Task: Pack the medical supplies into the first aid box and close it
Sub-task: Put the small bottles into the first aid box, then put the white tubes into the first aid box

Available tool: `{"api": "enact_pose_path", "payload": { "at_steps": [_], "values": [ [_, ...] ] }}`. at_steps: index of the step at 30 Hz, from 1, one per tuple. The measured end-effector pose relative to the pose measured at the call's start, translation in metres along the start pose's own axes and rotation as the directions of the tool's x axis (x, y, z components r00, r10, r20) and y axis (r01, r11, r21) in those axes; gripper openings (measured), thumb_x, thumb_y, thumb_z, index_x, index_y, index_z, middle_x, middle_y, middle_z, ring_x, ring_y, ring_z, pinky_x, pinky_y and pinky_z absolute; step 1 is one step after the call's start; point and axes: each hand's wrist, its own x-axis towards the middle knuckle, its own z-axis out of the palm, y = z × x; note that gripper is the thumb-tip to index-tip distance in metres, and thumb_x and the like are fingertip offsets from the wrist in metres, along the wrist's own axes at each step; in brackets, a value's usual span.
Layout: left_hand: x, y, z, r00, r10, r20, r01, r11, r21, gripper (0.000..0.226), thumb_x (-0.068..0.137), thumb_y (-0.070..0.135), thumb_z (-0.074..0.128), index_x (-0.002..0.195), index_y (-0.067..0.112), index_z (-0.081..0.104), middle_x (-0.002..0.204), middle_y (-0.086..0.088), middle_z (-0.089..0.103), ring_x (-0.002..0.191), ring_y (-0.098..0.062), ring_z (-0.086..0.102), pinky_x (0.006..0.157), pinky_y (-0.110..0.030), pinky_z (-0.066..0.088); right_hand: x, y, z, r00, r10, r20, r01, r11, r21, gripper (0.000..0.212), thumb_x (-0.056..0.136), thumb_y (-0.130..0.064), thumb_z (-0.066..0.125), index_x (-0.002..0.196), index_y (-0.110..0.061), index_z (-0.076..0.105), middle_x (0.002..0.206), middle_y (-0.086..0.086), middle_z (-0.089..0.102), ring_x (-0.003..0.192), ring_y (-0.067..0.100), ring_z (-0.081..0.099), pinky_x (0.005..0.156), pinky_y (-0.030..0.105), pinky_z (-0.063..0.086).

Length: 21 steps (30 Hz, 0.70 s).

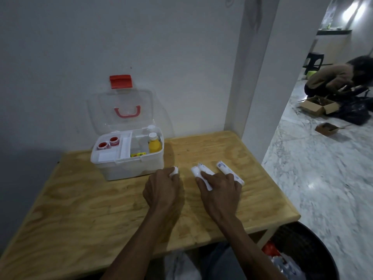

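Observation:
The white first aid box [129,168] stands open at the back of the wooden table [80,209], its clear lid [121,112] with a red handle and red latch leaning on the wall. Inside are two red-capped jars [109,143], a yellow bottle [155,145] and white packets. My left hand [162,188] is closed around a small white tube [175,170] just right of the box's front corner. My right hand [220,188] lies on three white tubes [201,170] on the table, fingers spread over them; the rightmost tube [226,168] pokes out beyond the fingertips.
A wall runs behind the table and a white pillar [252,77] stands at its back right corner. A black bin [302,253] with rubbish sits below the table's right edge. Across the marble floor a person [339,77] crouches by cardboard boxes [316,105].

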Motion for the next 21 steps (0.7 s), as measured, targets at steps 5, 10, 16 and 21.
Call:
{"api": "enact_pose_path", "payload": {
  "at_steps": [5, 10, 16, 21],
  "values": [
    [-0.007, -0.002, -0.018, 0.996, 0.06, -0.065, -0.069, 0.988, -0.14, 0.028, 0.089, 0.042, 0.061, 0.114, 0.035, 0.071, 0.111, 0.001, 0.073, 0.105, -0.022, 0.065, 0.08, -0.034, 0.051, 0.006, -0.015, -0.008, 1.0, 0.012, -0.026, -0.007, 0.978, 0.209, 0.02, 0.088, -0.044, 0.065, 0.103, -0.036, 0.075, 0.086, -0.005, 0.075, 0.095, 0.02, 0.06, 0.095, 0.043, 0.042],
    [0.001, -0.007, -0.053, 0.984, 0.097, -0.147, -0.126, 0.971, -0.203, 0.026, 0.086, 0.04, 0.065, 0.11, 0.034, 0.072, 0.105, 0.005, 0.074, 0.095, -0.018, 0.067, 0.075, -0.032, 0.051, 0.016, -0.038, -0.003, 0.996, 0.076, 0.039, -0.085, 0.9, 0.428, 0.036, 0.085, -0.061, 0.058, 0.107, -0.037, 0.074, 0.09, -0.013, 0.073, 0.092, 0.014, 0.064, 0.091, 0.048, 0.049],
    [0.029, -0.029, -0.1, 0.967, 0.059, -0.249, -0.115, 0.969, -0.218, 0.027, 0.085, 0.037, 0.068, 0.111, 0.031, 0.073, 0.109, 0.001, 0.074, 0.095, -0.019, 0.067, 0.074, -0.029, 0.051, 0.031, -0.092, -0.001, 0.998, 0.015, 0.061, -0.043, 0.876, 0.48, 0.027, 0.087, -0.051, 0.063, 0.109, -0.038, 0.073, 0.079, -0.016, 0.065, 0.093, 0.014, 0.055, 0.093, 0.046, 0.044],
    [0.07, -0.054, -0.133, 0.957, 0.043, -0.287, -0.082, 0.989, -0.124, 0.028, 0.085, 0.038, 0.068, 0.112, 0.031, 0.073, 0.108, 0.001, 0.074, 0.095, -0.021, 0.067, 0.07, -0.028, 0.048, 0.049, -0.153, 0.021, 0.997, -0.055, 0.05, 0.023, 0.867, 0.498, 0.031, 0.087, -0.053, 0.059, 0.108, -0.036, 0.073, 0.084, -0.011, 0.071, 0.093, 0.017, 0.062, 0.091, 0.044, 0.047]
  ]
}}
